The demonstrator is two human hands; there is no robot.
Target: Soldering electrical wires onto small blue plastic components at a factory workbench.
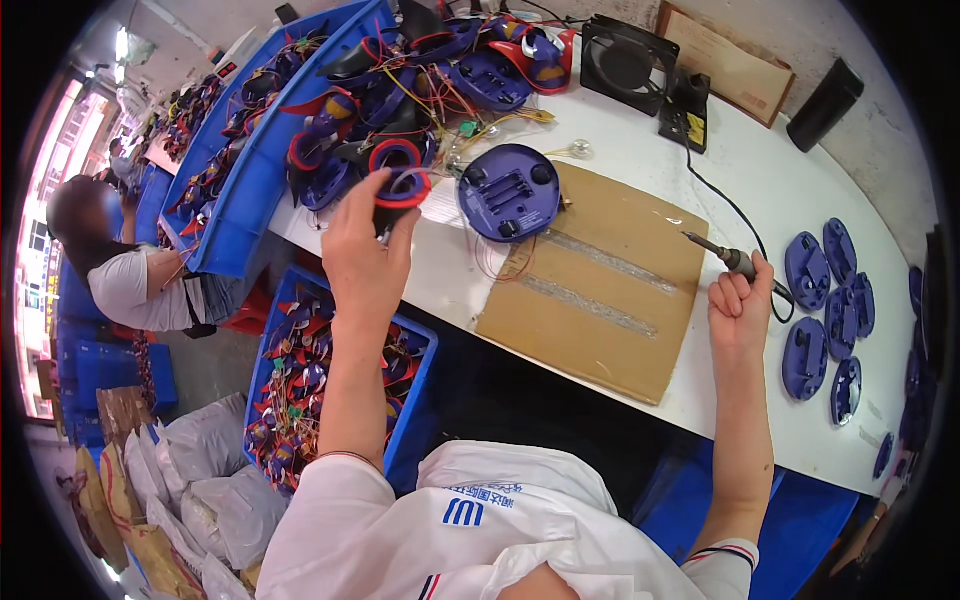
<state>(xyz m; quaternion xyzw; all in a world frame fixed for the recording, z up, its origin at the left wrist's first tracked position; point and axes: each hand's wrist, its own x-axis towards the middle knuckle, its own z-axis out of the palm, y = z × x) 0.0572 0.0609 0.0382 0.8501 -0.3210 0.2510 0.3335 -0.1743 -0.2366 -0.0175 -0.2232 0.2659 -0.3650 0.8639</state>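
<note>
Our left hand (365, 238) grips a red-rimmed part (405, 201), eleven o'clock; our right hand (740, 302), a soldering iron (738, 262), three o'clock.

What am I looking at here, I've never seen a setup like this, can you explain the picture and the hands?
There's no machine arm: these are a person's bare hands, seen from a wide fisheye camera worn on the head and looking down, so straight edges bend. The left hand holds a black part with a red rim. The right hand grips a soldering iron. On the white table lies a cardboard sheet, with a round purple base at its upper left edge. More purple bases lie at the right, and a heap of wired parts at the upper left.
</note>
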